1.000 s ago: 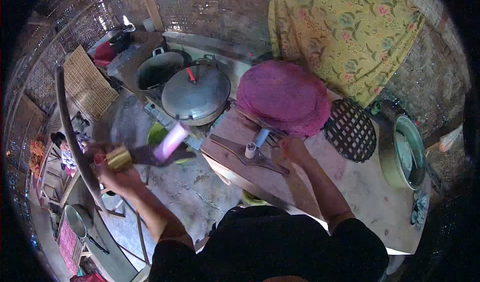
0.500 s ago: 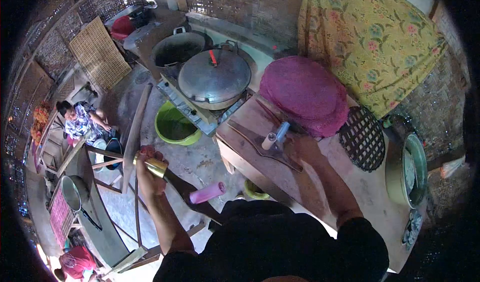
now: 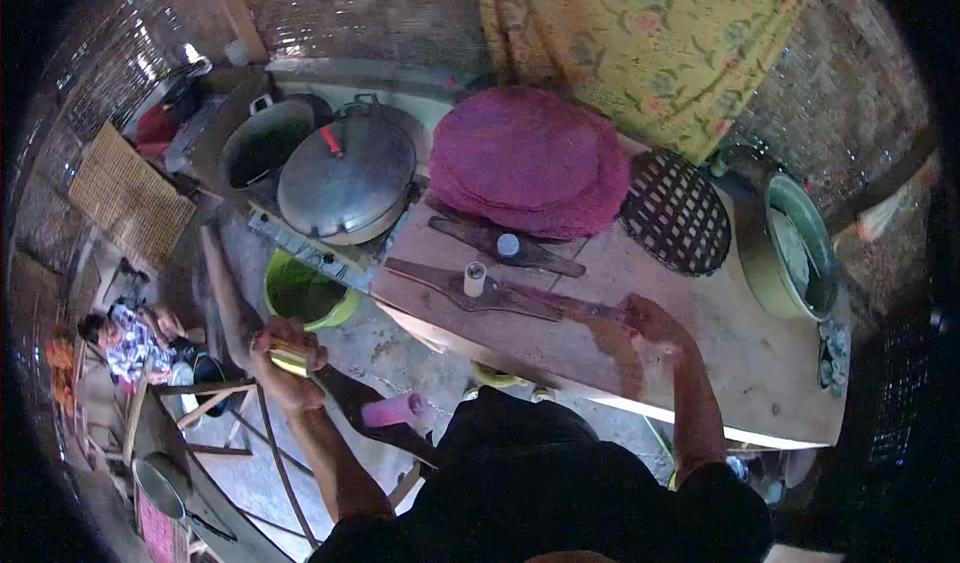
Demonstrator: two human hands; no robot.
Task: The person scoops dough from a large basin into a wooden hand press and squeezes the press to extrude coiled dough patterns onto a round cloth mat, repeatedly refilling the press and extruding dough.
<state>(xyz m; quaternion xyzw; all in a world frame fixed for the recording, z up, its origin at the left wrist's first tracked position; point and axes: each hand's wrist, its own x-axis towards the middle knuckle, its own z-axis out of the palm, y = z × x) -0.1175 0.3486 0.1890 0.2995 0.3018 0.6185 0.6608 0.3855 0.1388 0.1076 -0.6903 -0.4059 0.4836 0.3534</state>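
My left hand [image 3: 287, 371] is closed around a gold cylinder [image 3: 291, 358] on a long dark wooden piece [image 3: 350, 403], which also bears a pink cylinder [image 3: 393, 410]. Over the table, my right hand [image 3: 655, 325] has its fingers closed on a thin pinkish strip [image 3: 580, 306] that points left; its exact shape is blurred. Left of that hand lies a flat wooden piece [image 3: 420, 275] with a whitish cylinder [image 3: 475, 279] standing on it. Behind it is a second wooden piece [image 3: 550, 256] with a blue-topped cylinder [image 3: 508, 245].
The wooden table [image 3: 740, 363] bears a stack of purple round sheets [image 3: 530, 158], a black lattice tray [image 3: 678, 211] and a green pot [image 3: 765, 273]. A lidded pan [image 3: 345, 178] sits at the back left. Below is a green basin [image 3: 310, 293]. A person [image 3: 135, 341] sits far left.
The view has shifted. My right hand has moved right and toward the table's front edge, away from the wooden pieces, with the thin strip. My left hand still grips the gold cylinder.
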